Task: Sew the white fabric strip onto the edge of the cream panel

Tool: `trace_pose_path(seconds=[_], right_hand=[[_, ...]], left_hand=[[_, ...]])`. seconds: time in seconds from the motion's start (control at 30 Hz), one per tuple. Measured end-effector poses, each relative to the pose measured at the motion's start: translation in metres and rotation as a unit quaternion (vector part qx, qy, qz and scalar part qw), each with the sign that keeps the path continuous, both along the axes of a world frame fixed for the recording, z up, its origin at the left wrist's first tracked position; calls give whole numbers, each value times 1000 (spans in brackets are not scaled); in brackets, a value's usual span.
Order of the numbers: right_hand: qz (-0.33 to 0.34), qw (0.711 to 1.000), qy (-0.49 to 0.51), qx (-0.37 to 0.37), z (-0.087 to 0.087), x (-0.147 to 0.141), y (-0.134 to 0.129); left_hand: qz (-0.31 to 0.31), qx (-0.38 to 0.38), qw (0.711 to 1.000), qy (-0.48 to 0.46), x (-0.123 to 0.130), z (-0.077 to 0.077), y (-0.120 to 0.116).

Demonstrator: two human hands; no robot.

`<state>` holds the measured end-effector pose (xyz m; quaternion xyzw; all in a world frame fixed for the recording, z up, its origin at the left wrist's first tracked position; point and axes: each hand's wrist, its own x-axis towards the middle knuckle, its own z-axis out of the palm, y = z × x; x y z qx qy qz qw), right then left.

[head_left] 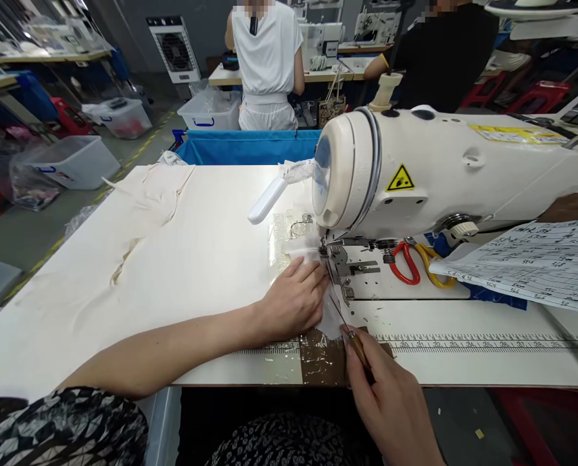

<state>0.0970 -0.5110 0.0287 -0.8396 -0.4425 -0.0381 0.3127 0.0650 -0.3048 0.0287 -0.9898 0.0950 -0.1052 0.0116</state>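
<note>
A white sewing machine (pixel 429 168) reaches in from the right over a white table (pixel 211 259). Near its needle, my left hand (pixel 296 301) presses down on white fabric (pixel 332 318), fingers together and bent. My right hand (pixel 390 395), lower down, is closed around the wooden handle of an awl (pixel 358 349). The awl's thin metal shaft points up and left to the fabric beside the presser foot; its tip is too small to make out. More pale fabric (pixel 143 200) lies loosely over the table's left part.
Red-handled (pixel 405 264) and yellow-handled scissors (pixel 432 265) lie under the machine arm. Handwritten paper sheets (pixel 541 259) hang at the right. A ruler strip (pixel 463 343) runs along the front edge. Behind the table are a blue cloth bin (pixel 250 147) and two people (pixel 266 52).
</note>
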Motion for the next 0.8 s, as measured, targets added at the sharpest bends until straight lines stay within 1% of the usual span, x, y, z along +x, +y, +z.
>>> trace_pose_path(seconds=[0.1, 0.2, 0.3, 0.4, 0.5, 0.67, 0.8], right_hand=[[-33, 998, 48, 5, -5, 5, -17], [-65, 992, 107, 26, -10, 10, -28], [-103, 980, 167, 38, -10, 10, -32], [-145, 964, 218, 39, -6, 6, -31], [-161, 958, 232, 40, -4, 5, -31], [-138, 960, 240, 33, -3, 8, -33], [-176, 952, 245, 49, 2, 3, -30]], left_hand=[[-1, 8, 1000, 9, 1, 1, 3], [1, 8, 1000, 5, 1, 1, 3], [3, 0, 1000, -3, 0, 0, 0], [3, -3, 1000, -2, -2, 0, -2], [1, -2, 1000, 0, -2, 1, -3], [1, 1, 1000, 8, -4, 4, -3], [2, 3, 1000, 10, -4, 4, -4]])
